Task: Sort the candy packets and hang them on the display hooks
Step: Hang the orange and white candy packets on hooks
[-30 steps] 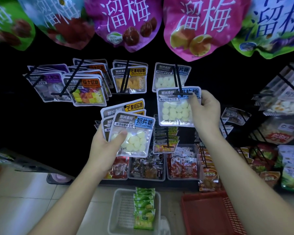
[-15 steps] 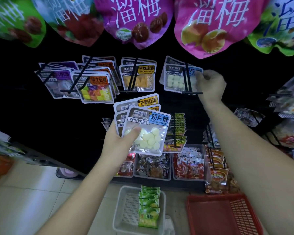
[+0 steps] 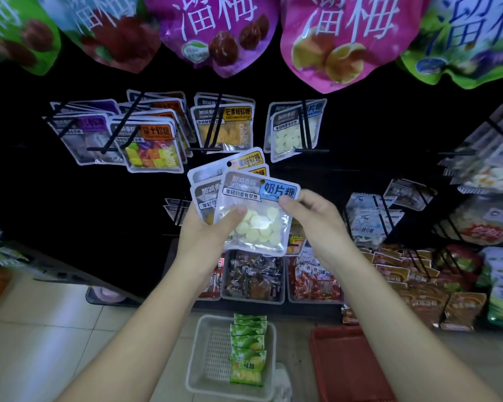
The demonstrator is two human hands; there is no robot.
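left hand [image 3: 206, 227]: raised, gripping | right hand [image 3: 312, 220]: raised, fingers [image 3: 308, 198] pinching | forearms converge

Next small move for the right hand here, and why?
Probably slide the blue-label packet off the stack in the left hand and lift it to the hook: the right hand pinches its edge, and matching white-tablet packets hang there.

- front packet [image 3: 256, 210] covered most of the rear packets [image 3: 206, 181]
- hanging bags [image 3: 215, 30] were cropped by the top edge
- red basket [image 3: 349, 364] ran off the bottom edge
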